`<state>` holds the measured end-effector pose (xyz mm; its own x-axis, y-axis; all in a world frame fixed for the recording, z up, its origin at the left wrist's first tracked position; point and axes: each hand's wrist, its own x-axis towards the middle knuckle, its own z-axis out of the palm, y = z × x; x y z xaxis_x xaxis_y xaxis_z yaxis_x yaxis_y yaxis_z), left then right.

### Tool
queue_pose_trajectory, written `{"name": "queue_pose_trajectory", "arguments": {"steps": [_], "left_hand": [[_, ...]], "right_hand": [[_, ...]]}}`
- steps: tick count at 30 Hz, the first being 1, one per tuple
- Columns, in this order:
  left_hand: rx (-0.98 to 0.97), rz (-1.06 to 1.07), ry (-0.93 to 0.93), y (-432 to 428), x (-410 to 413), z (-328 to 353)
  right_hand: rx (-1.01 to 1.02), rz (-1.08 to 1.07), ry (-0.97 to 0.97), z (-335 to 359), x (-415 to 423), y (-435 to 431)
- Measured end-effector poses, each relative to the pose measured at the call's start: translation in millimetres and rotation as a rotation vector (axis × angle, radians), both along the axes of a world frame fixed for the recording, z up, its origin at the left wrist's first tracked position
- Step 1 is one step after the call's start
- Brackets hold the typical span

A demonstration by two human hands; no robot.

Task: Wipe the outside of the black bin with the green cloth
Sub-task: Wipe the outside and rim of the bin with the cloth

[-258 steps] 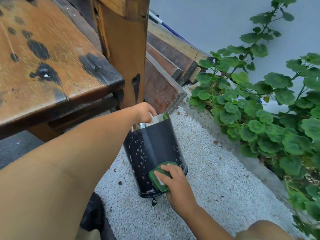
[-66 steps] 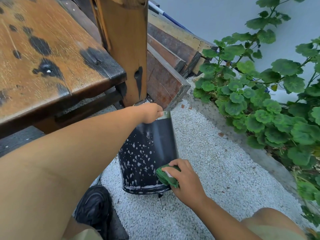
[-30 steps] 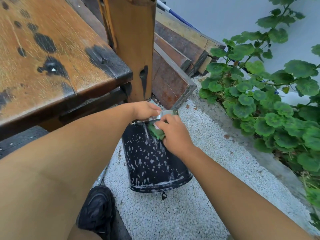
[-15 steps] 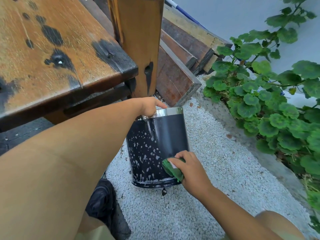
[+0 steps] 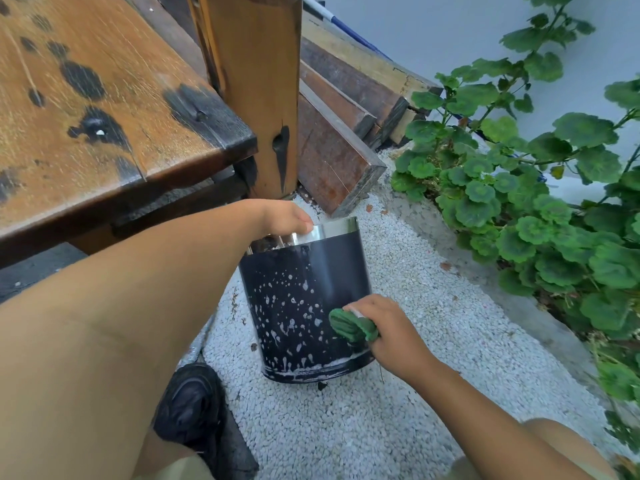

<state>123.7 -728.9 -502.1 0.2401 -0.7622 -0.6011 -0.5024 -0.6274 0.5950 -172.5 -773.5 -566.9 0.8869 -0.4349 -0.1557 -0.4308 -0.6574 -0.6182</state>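
Two hands on black bin (image 5: 311, 289) | bin stands on white gravel (image 5: 415, 393) near wooden post (image 5: 256, 98) | left hand (image 5: 284, 218) fingers curled over its steel rim (image 5: 332, 230) | right hand (image 5: 393, 336) fingers clamped round green cloth (image 5: 349, 325), pressed low against suds-spotted side

Cloth brought back down low on the bin

A second ago the right hand (image 5: 391, 336) pressed the cloth (image 5: 351, 325) high on the bin (image 5: 304, 289), just beside the left hand (image 5: 284, 216) at the rim. It has since come down the wall and now holds the bunched cloth against the lower part, near the base and well below the left hand. The bin leaned toward the right hand then and stands straighter now. Some eight seconds ago the cloth lay flatter under the fingers, further toward the left hand's side.
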Motion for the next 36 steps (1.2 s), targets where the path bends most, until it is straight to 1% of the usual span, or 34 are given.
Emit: {"name": "queue_pose_trajectory", "arguments": {"steps": [1,3,6,10,13,16,18,20,22,25,27,32,36], "left_hand": [[0.02,0.034,0.073,2.0,0.2,-0.8],[0.05,0.081,0.143,3.1,-1.0,-1.8],[-0.003,0.118,0.136,-1.9,-6.1,-3.4],[-0.046,0.076,0.166,-9.1,-20.3,0.9],[-0.009,0.065,0.195,-12.1,-29.5,7.3],[-0.011,0.133,0.219,-12.4,-29.3,8.7],[-0.026,0.201,0.25,-12.2,-26.1,9.0],[-0.027,0.225,0.277,-13.1,-22.8,7.3],[-0.027,0.218,0.238,-14.7,-20.3,4.8],[-0.048,0.152,0.099,-15.0,-16.6,1.4],[-0.035,0.143,0.045,-13.2,-11.6,0.2],[0.057,0.112,0.05,-2.8,1.5,2.8],[0.057,0.078,0.003,4.6,2.6,5.9]], "right_hand": [[-0.01,-0.018,-0.04,6.1,6.9,-2.3],[-0.05,-0.037,-0.124,19.5,23.6,-4.9],[-0.141,0.021,-0.19,39.3,52.0,-3.7],[-0.334,0.131,-0.238,49.7,80.2,2.2],[-0.436,0.082,-0.265,47.0,94.8,10.5],[-0.501,0.063,-0.205,40.6,102.0,15.2],[-0.503,0.063,-0.165,37.4,104.9,14.9],[-0.489,0.035,-0.148,35.4,108.5,12.8],[-0.467,0.019,-0.128,32.4,108.9,12.2],[-0.427,0.053,-0.077,21.3,96.0,14.7],[-0.396,0.074,-0.029,10.3,79.5,18.4],[-0.32,0.087,0.071,-15.4,33.9,32.1],[-0.307,0.105,0.093,-23.9,9.6,41.0]]}}
